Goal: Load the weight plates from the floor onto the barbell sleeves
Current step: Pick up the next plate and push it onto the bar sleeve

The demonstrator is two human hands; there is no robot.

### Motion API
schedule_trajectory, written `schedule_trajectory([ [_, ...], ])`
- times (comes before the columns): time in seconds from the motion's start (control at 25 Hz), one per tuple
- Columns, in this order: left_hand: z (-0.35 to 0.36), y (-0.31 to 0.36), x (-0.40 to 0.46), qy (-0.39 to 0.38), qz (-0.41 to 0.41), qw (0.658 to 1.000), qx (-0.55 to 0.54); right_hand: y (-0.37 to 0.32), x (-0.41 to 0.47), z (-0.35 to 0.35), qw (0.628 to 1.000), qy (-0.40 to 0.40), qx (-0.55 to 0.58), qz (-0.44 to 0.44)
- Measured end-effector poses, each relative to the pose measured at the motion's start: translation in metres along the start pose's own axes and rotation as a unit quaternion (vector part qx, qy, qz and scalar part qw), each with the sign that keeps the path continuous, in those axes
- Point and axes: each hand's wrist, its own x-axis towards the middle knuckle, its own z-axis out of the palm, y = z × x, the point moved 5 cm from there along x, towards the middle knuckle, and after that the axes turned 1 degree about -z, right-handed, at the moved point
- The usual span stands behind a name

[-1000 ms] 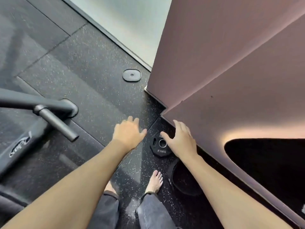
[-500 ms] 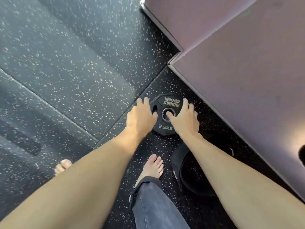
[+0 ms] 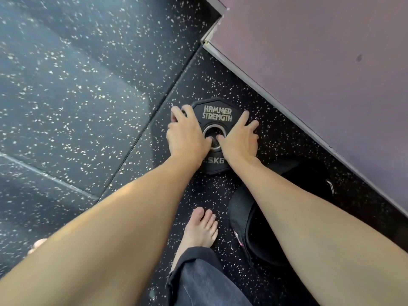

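Observation:
A small black weight plate [image 3: 217,113] marked HAMMER STRENGTH and 2.5KG lies flat on the speckled rubber floor close to the wall corner. My left hand [image 3: 187,135] grips its left side, fingers curled over the rim and thumb at the steel centre hole. My right hand [image 3: 240,140] holds the right side, thumb hooked into the same hole and fingers spread over the right rim. Both hands cover much of the plate's middle. No barbell is in view.
A pinkish wall [image 3: 320,74] with a pale skirting runs along the right, just beyond the plate. A black sandal-like object [image 3: 254,228] lies under my right forearm. My bare foot [image 3: 201,228] stands just behind the plate. Dark floor mats [image 3: 77,96] spread out to the left.
The view dropped closer to the floor. Both hands reached down onto the plate; the left hand moved from beside it to grip its left rim, and both thumbs went into the centre hole.

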Motion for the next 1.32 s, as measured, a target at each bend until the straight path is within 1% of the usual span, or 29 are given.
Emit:
schedule_trajectory([
  [0.12,-0.004,-0.005,0.002,0.01,-0.011,0.999,-0.046,0.001,-0.002,-0.006,1.0,-0.005,0.018,-0.004],
  [0.2,-0.012,-0.014,-0.006,0.013,-0.016,0.998,-0.063,-0.005,-0.014,-0.013,1.0,-0.002,0.016,-0.024],
  [0.36,-0.057,-0.047,-0.034,0.033,-0.021,0.996,-0.077,-0.04,-0.058,-0.041,0.996,0.013,0.018,-0.081],
  [0.52,-0.152,-0.076,-0.057,0.087,-0.023,0.994,-0.056,-0.09,-0.105,-0.105,0.991,0.029,0.042,-0.123],
  [0.6,-0.21,-0.087,-0.075,0.116,-0.028,0.991,-0.052,-0.118,-0.134,-0.153,0.984,0.061,0.044,-0.163],
  [0.68,-0.275,-0.099,-0.098,0.169,-0.026,0.984,-0.055,-0.147,-0.167,-0.208,0.97,0.1,0.053,-0.214],
  [0.76,-0.349,-0.108,-0.127,0.221,-0.005,0.973,-0.067,-0.176,-0.205,-0.271,0.954,0.127,0.073,-0.263],
  [0.92,-0.503,-0.118,-0.191,0.282,-0.002,0.945,-0.168,-0.228,-0.285,-0.405,0.913,0.146,0.18,-0.336],
  [1.08,-0.663,-0.117,-0.277,0.368,0.022,0.907,-0.202,-0.268,-0.377,-0.549,0.866,0.165,0.248,-0.401],
  [1.2,-0.782,-0.11,-0.359,0.443,0.044,0.871,-0.207,-0.285,-0.458,-0.662,0.815,0.213,0.289,-0.455],
  [1.28,-0.851,-0.104,-0.416,0.489,0.066,0.846,-0.201,-0.29,-0.514,-0.729,0.769,0.247,0.32,-0.496],
  [1.32,-0.886,-0.103,-0.448,0.515,0.077,0.83,-0.199,-0.293,-0.546,-0.766,0.739,0.269,0.334,-0.519],
])
